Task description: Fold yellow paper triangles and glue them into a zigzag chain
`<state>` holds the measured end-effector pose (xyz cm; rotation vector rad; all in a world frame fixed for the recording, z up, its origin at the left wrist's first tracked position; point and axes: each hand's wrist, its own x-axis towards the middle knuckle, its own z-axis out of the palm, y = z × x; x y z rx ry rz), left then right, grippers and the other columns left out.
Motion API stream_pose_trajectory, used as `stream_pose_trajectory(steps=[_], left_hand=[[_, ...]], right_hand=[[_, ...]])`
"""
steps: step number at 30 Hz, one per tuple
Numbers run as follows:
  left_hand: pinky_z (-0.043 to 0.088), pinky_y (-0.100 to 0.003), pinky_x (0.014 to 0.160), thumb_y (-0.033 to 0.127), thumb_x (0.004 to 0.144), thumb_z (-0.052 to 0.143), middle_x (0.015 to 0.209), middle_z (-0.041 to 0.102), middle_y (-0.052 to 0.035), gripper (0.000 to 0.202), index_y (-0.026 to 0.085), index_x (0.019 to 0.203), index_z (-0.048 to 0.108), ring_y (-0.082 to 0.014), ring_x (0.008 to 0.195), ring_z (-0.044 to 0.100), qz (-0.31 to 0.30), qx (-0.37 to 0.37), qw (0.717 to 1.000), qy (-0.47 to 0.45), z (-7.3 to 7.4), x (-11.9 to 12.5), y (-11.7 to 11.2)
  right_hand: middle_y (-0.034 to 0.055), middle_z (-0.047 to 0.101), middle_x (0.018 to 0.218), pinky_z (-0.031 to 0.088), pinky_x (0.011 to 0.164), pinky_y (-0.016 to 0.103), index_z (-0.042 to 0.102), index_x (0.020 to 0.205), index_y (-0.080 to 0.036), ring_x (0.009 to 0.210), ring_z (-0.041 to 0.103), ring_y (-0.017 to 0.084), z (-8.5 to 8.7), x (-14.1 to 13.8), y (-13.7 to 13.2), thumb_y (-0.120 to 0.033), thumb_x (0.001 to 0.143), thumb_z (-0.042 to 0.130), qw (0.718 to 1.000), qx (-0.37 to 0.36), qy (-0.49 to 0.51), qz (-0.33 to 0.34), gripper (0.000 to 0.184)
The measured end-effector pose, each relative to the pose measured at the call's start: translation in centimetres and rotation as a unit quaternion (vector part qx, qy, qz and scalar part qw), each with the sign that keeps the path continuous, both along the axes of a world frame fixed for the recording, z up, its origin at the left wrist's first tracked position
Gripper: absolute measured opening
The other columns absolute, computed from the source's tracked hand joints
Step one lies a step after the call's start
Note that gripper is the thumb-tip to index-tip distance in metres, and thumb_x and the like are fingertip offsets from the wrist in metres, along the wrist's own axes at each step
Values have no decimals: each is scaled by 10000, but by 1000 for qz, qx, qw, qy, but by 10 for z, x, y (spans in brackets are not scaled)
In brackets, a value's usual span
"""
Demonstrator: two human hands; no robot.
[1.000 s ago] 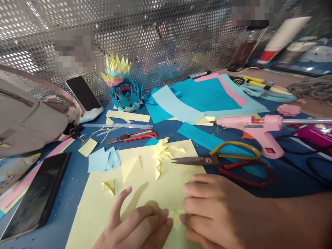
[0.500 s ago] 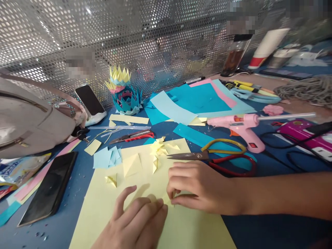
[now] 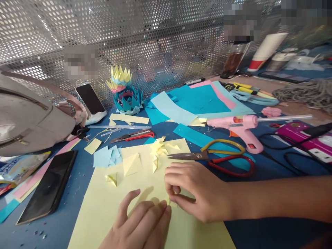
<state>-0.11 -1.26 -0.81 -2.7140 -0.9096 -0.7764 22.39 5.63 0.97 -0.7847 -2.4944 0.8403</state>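
Observation:
My left hand (image 3: 145, 221) lies low on a yellow sheet (image 3: 90, 211), its index finger raised and its other fingertips pressed together at a small yellow paper piece (image 3: 173, 203). From the right, my right hand (image 3: 194, 192) meets it, thumb and bent fingers closed on the same piece, most of which they hide. Beyond my hands on the sheet are a yellow paper square (image 3: 131, 164) with a crease, a folded yellow triangle (image 3: 111, 179) and a heap of folded yellow pieces (image 3: 158, 148). Scissors (image 3: 202, 156) with yellow and red handles rest just past my right hand.
A pink glue gun (image 3: 241, 126) stands at right, near a magenta power strip (image 3: 306, 138). Further back are blue paper sheets (image 3: 197, 98) and a folded-paper model (image 3: 127, 98). At left lie a red cutter (image 3: 137, 135), light-blue squares (image 3: 103, 157), a phone (image 3: 49, 186) and a bag (image 3: 33, 117).
My right thumb has shifted slightly, and more of the small yellow piece shows between my hands. My left hand has moved a little to the right. Other things lie as before.

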Motion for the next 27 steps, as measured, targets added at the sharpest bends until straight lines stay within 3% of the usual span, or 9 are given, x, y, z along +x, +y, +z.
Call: stream_pose_trajectory(steps=[9,18,23,27], left_hand=[[135,-380,1253,126,1009,541,925,769,39,228,168,1079,754,-90,869,669,-3,17,1000,-4,1,1,0],[97,-430,1252,114,988,497,966,754,-4,285,164,1155,723,-124,902,666,6,19,999,33,-1,-1,2],[77,-408,1258,127,986,516,1004,759,7,278,175,1178,712,-116,914,669,4,5,999,35,1,-2,1],[83,-408,1258,134,987,523,986,767,11,267,179,1166,716,-119,894,677,6,5,1000,23,0,-1,1]], right_hand=[[-20,585,785,295,632,275,496,777,-184,728,477,138,2,-5,-5,-103,755,597,999,2,-29,-30,131],[-15,600,798,321,642,269,537,799,-173,745,516,138,1,-2,-4,-114,782,636,999,16,-31,-25,116],[-16,603,787,373,659,241,619,834,-167,739,542,119,13,10,14,-181,916,630,997,-57,-49,28,84],[-19,620,791,388,634,226,673,836,-173,709,558,107,18,16,25,-184,916,657,993,-95,-71,29,82]])
